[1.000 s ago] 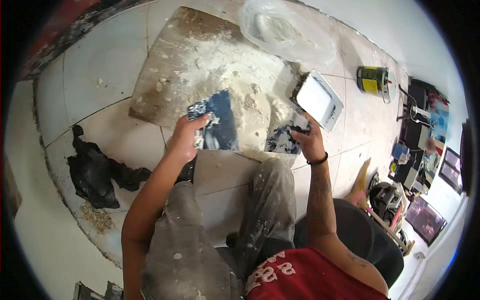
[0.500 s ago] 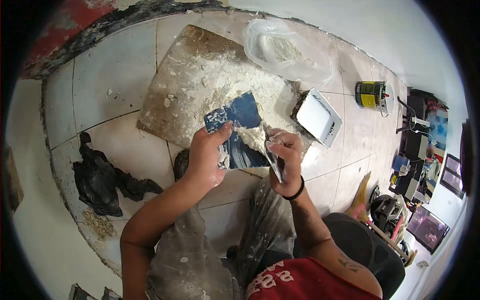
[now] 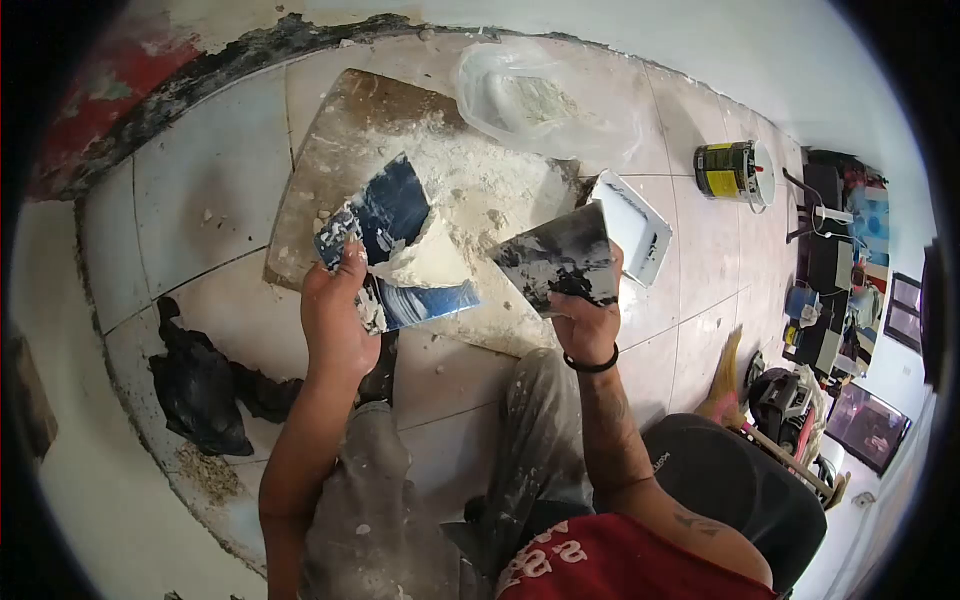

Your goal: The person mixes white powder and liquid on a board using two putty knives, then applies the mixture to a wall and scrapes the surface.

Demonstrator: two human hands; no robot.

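Blue scraper (image 3: 393, 205), held firmly in the left grip (image 3: 338, 322), carries paste (image 3: 427, 260); right grip (image 3: 590, 332) clasps a grey scraper (image 3: 560, 250); centre-frame powder (image 3: 500, 180) looks unmixed.

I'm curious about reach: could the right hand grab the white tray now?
Probably not as is: the white tray lies just beyond, but the right hand grips a dark blade.
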